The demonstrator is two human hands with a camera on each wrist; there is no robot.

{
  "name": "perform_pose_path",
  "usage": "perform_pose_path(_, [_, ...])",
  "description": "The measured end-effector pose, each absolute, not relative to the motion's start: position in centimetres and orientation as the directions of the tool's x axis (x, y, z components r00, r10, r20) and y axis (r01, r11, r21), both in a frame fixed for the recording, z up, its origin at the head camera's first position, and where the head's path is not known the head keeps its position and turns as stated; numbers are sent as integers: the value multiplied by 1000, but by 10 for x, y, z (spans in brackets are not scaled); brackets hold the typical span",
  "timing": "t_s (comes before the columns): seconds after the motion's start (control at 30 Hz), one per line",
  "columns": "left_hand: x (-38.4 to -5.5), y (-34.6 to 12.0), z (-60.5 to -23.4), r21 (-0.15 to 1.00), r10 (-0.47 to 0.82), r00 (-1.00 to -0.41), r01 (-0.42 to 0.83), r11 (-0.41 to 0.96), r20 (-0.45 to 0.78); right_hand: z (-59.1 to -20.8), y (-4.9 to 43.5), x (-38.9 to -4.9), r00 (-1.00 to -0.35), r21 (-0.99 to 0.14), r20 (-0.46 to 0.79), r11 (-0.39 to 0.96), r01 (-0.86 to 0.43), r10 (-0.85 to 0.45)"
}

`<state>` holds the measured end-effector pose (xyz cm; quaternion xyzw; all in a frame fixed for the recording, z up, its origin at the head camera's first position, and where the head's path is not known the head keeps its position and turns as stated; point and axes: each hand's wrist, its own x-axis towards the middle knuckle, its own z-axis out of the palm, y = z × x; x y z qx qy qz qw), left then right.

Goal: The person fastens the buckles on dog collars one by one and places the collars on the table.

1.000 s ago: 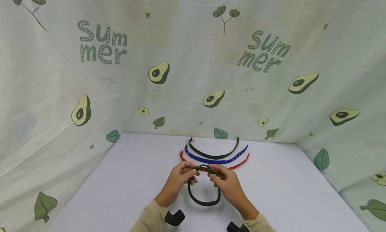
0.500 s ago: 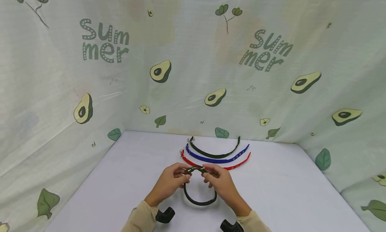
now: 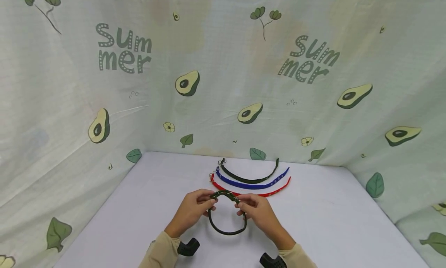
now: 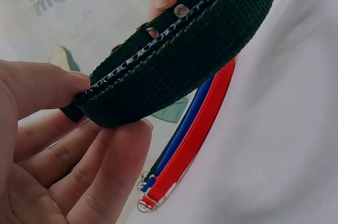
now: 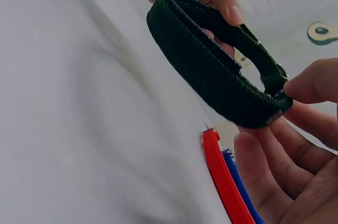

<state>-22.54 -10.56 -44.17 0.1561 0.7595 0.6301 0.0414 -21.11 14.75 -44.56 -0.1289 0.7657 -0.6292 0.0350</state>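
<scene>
A dark green webbing pet collar (image 3: pixel 227 233) is closed into a loop, held up between both hands over the table. My left hand (image 3: pixel 192 208) pinches one side of it between thumb and fingers. On the opposite side, my right hand (image 3: pixel 259 210) pinches the band near its metal fitting. In the left wrist view, the collar (image 4: pixel 195 60) shows a row of metal eyelets and pale stitching along its edge. Seen from the right wrist, the collar (image 5: pixel 211 81) has a layered strap, its end inside the loop.
Beyond the hands, a red collar (image 3: pixel 275 191), a blue collar (image 3: pixel 256 186) and another dark green collar (image 3: pixel 251 181) lie curved in a row on the white table (image 3: pixel 167 179). Printed cloth (image 3: pixel 216 66) hangs behind and at both sides.
Both hands have shifted left in the head view with the looped collar. They are further apart, and more of the collar's top section shows between them.
</scene>
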Motion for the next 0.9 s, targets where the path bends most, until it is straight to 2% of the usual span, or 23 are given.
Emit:
perform_pose_path(0.3, [-230, -119, -446, 961, 274, -959, 144, 236, 76, -450, 141, -213, -942, -931, 97, 306, -201, -322])
perform_pose_path(0.63, [-236, -133, -450, 963, 245, -969, 88, 257, 23, -453, 126, -220, -944, -922, 46, 349, -166, -326])
perform_pose_path(0.77, [-237, -139, -451, 958, 180, -984, 50, 281, -2, -455, 115, -221, -943, -925, 43, 344, -163, -331])
perform_pose_path(0.9, [-237, -140, -451, 923, 78, -997, 46, 383, 17, -456, 102, -222, -941, -917, 55, 356, -180, -335])
